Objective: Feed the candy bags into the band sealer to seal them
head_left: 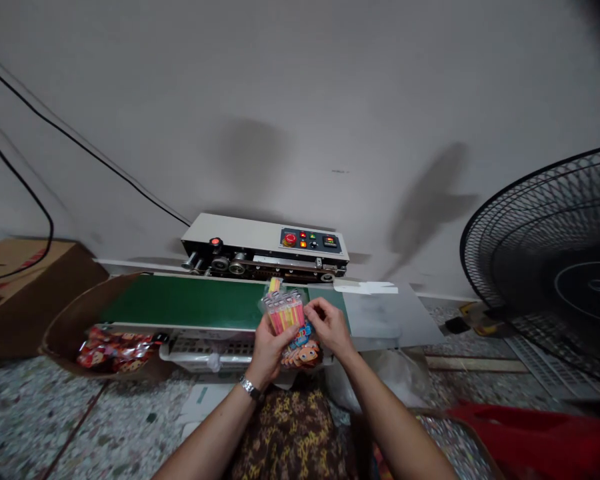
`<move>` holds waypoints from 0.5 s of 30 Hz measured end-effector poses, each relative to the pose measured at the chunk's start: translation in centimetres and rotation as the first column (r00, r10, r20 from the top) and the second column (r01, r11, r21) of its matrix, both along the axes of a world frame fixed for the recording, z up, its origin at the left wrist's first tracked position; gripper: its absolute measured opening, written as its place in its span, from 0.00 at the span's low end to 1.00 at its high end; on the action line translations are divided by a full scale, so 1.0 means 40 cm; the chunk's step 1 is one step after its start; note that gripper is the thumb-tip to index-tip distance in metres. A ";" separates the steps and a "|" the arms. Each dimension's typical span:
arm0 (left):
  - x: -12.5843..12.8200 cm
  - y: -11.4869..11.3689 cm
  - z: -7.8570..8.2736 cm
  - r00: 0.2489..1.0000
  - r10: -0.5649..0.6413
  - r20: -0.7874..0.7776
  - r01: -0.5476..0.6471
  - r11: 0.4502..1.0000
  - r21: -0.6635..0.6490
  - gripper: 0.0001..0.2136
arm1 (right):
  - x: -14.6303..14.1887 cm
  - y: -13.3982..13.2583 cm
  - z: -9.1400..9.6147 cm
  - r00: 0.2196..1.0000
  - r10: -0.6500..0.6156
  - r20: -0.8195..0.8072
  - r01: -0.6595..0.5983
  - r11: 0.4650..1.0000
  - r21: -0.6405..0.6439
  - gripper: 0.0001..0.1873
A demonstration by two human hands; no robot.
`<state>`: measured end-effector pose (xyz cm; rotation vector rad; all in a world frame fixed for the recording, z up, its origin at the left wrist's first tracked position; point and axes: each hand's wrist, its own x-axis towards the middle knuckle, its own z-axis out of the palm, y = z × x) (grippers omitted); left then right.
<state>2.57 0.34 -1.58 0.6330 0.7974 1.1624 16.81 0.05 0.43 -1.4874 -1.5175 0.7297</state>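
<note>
- A patterned cloth [290, 433] is lying nearest the camera, over the person's lap; both bare forearms are reaching forward above it.
- A cardboard box [25, 287] is standing at the far left against the wall; just right of it, a brown tub [70, 313] is holding red printed packs [115, 350].
- A green belt [190, 301] is running left to right in front of the sealing machine [265, 248]; red and orange lamps are glowing on the machine's panel.
- The left hand [270, 347], with a wristwatch [251, 389] on its wrist, is closing around the lower left side of the packet [286, 313]; the fingers are wrapping it firmly.
- The packet, a clear bag of pink, yellow and orange sticks, is sitting between the two hands over the near edge of the belt; its long axis is pointing away from the person, top end toward the machine.
- The right hand [330, 327] is pinching the packet's upper right edge with curled fingertips; it is lying nearer to the open top than the left hand is.
- A grey plate [395, 317] is extending the belt to the right; a fan [555, 267] is standing at the far right.
</note>
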 end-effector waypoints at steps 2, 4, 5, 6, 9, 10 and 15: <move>0.006 -0.002 -0.001 1.000 0.005 0.013 -0.005 1.000 0.010 0.24 | -0.014 -0.010 -0.002 0.995 -0.096 0.032 0.094 0.995 0.041 0.13; 0.011 -0.004 -0.001 0.999 0.016 0.030 -0.016 1.000 0.015 0.23 | -0.017 -0.013 -0.012 0.979 -0.204 0.024 0.202 0.978 0.052 0.13; 0.013 -0.003 -0.001 0.999 0.021 0.038 -0.021 1.000 0.017 0.22 | -0.016 -0.014 -0.018 0.968 -0.250 0.004 0.250 0.967 0.048 0.14; 0.015 -0.003 -0.002 0.999 0.024 0.045 -0.024 1.000 0.018 0.21 | -0.014 -0.015 -0.024 0.957 -0.288 -0.020 0.289 0.956 0.045 0.14; 0.019 -0.002 0.000 0.998 0.030 0.056 -0.031 0.999 0.024 0.20 | -0.005 -0.021 -0.034 0.939 -0.339 -0.058 0.343 0.935 0.087 0.14; 0.020 -0.002 0.001 0.998 0.036 0.051 -0.037 0.999 0.030 0.20 | -0.003 -0.024 -0.034 0.941 -0.334 -0.056 0.338 0.934 0.119 0.13; 0.007 0.003 0.016 0.995 0.029 -0.096 -0.017 0.992 0.128 0.22 | 0.002 -0.044 -0.011 0.956 -0.248 -0.155 0.278 0.937 0.213 0.11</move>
